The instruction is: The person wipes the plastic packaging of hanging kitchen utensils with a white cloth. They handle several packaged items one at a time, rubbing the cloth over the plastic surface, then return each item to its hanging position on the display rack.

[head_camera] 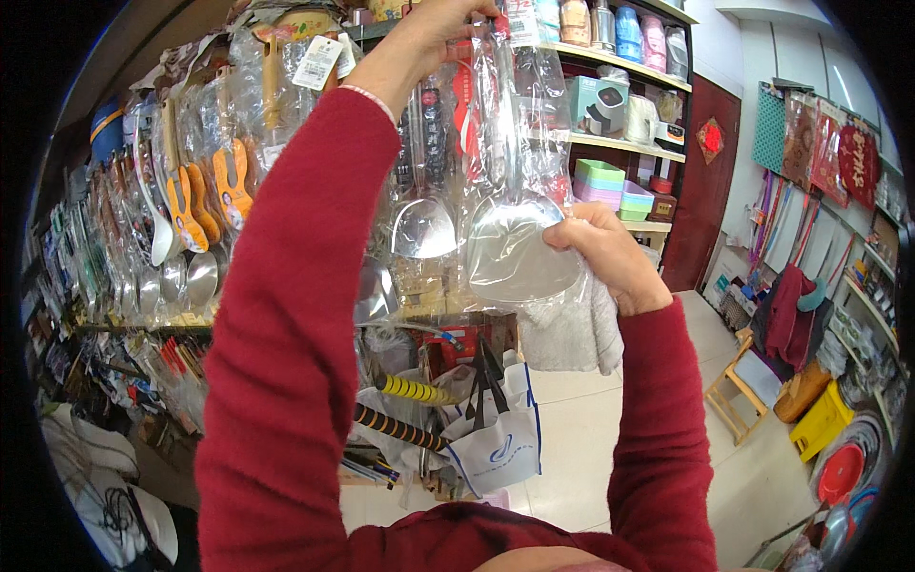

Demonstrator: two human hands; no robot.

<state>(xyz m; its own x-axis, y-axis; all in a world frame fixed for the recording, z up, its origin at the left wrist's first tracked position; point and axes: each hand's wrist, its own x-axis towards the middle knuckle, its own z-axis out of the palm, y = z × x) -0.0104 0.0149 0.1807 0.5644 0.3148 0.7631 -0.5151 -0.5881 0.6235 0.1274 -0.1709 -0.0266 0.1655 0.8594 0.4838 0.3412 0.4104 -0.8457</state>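
A metal spatula with a broad blade hangs upright in a clear plastic bag before me. My left hand is raised to the top of its package, beside a white price tag; its fingertips are partly cut off by the picture's upper edge. My right hand grips the blade's right edge, thumb in front, with a light grey cloth bunched under the fingers and hanging down behind the bag. Just to the left hangs a smaller bagged spatula.
Bagged ladles and spoons hang in a row at left. Below stand a white tote bag and a yellow-wrapped handle. Shelves with plastic baskets are behind my right hand. A wooden chair stands at right.
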